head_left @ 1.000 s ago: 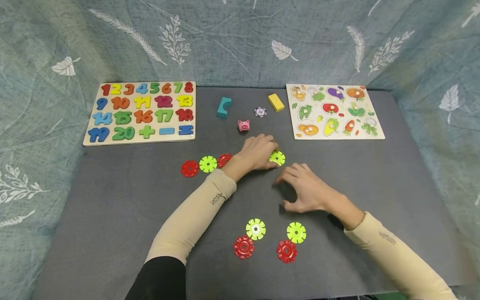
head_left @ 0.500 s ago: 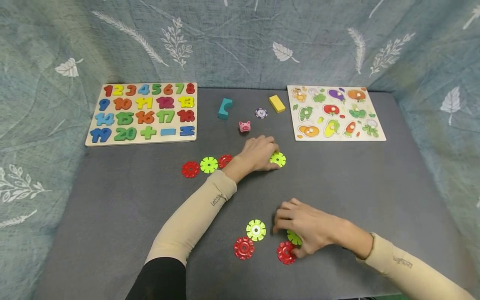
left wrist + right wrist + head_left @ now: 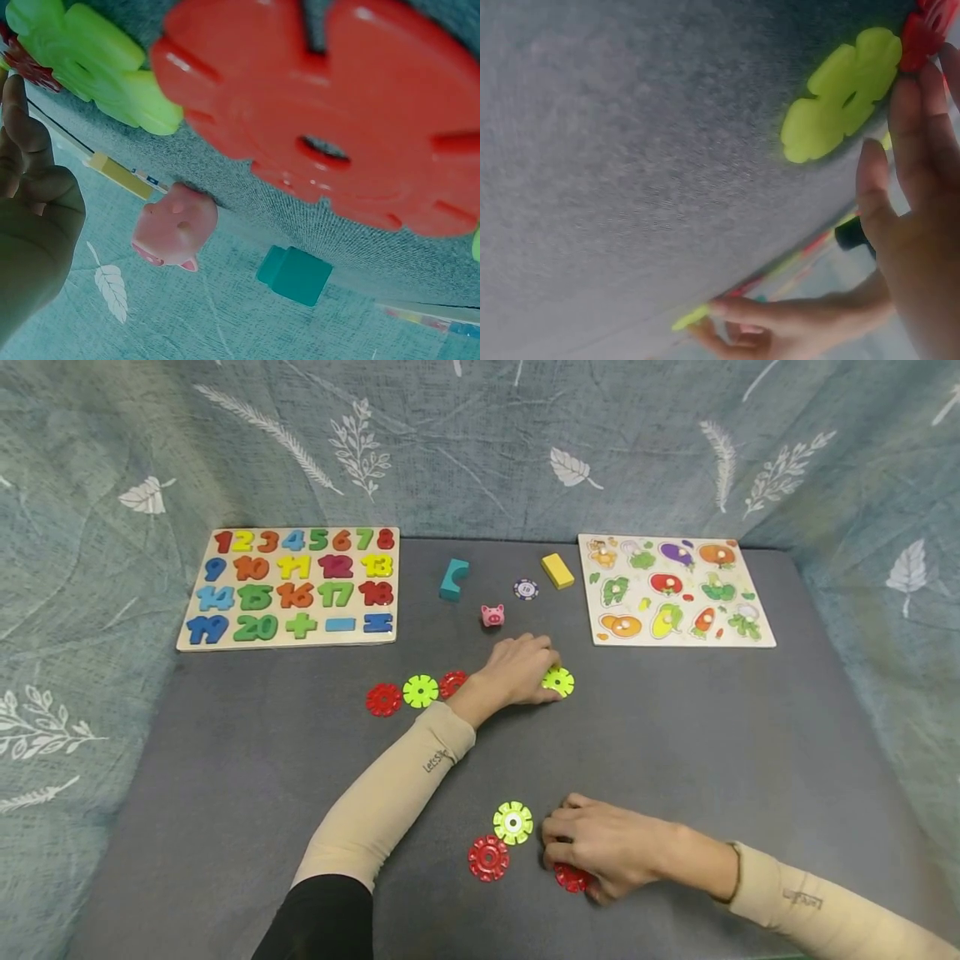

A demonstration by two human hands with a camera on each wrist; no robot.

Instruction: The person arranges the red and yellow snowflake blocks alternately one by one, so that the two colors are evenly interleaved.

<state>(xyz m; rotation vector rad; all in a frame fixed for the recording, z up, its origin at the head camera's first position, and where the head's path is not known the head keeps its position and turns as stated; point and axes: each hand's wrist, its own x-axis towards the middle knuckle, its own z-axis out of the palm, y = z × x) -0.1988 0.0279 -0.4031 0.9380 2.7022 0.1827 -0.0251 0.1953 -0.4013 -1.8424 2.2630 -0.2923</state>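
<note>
Five-finger work on notched plastic discs: my left hand (image 3: 517, 670) pinches the rim of a lime-green disc (image 3: 559, 682) at the row's right end. Left of that wrist, a red disc (image 3: 384, 699), a lime disc (image 3: 421, 691) and a partly covered red disc (image 3: 453, 683) continue the row. My right hand (image 3: 611, 847) curls its fingers and thumb round a red disc (image 3: 572, 877) near the front. A lime disc (image 3: 844, 97), hidden under that hand in the head view, lies beside its fingers in the right wrist view.
A lime disc (image 3: 513, 822) and a red disc (image 3: 488, 858) lie left of my right hand. Behind are a number board (image 3: 288, 639), a vegetable puzzle board (image 3: 682, 639), a teal block (image 3: 452, 583), a pink pig (image 3: 492, 616), a poker chip (image 3: 526, 589) and a yellow block (image 3: 557, 571).
My right hand has moved down toward the front, over the lime disc, and its fingers have closed round the red disc. The left hand stays at the row's end.
</note>
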